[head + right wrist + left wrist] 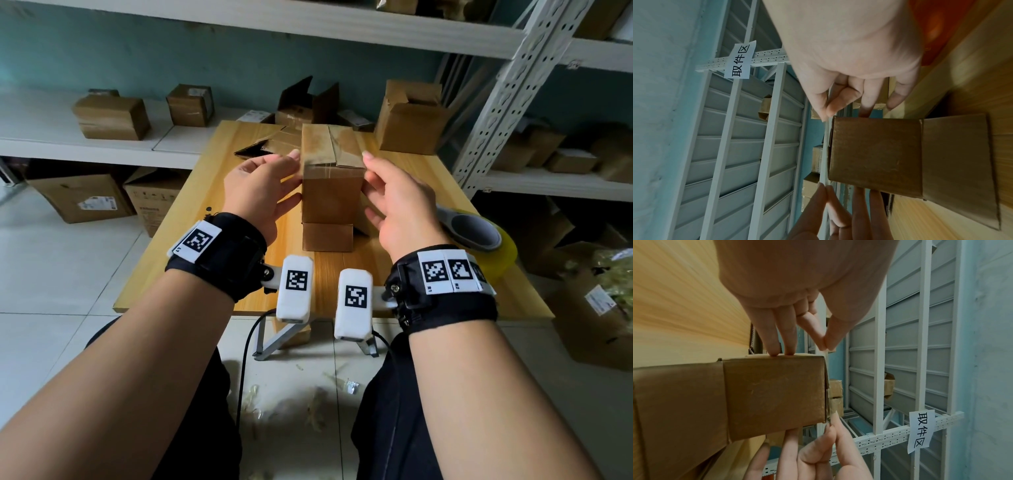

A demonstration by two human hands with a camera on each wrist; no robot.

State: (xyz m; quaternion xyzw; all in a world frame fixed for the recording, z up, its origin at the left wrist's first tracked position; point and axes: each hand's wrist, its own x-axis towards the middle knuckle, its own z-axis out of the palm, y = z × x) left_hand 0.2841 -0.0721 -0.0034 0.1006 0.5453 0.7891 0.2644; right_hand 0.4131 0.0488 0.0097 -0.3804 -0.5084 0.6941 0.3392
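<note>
**A:** On the wooden table [342, 260], which way does the cardboard box [332, 188] stand?

**B:** Upright, with its long axis vertical and the closed top flaps facing up. One bottom flap [327, 236] is folded out at the base and points toward the person.

**A:** And the hands?

**B:** Both are raised on edge with the palms facing each other, and the forearms come in from the near side. The left hand [260, 192] is relaxed, with straight fingers [774, 347] pressing the box's left wall. The right hand [397, 205] mirrors it, its fingers [867, 104] extended against the right wall. Neither hand curls round anything.

**A:** So where is the box relative to them?

**B:** Directly between the two palms, about mid-table, with fingertips touching it on both sides. A tape dispenser [474, 229] lies just beyond the right wrist, apart from the box.
</note>
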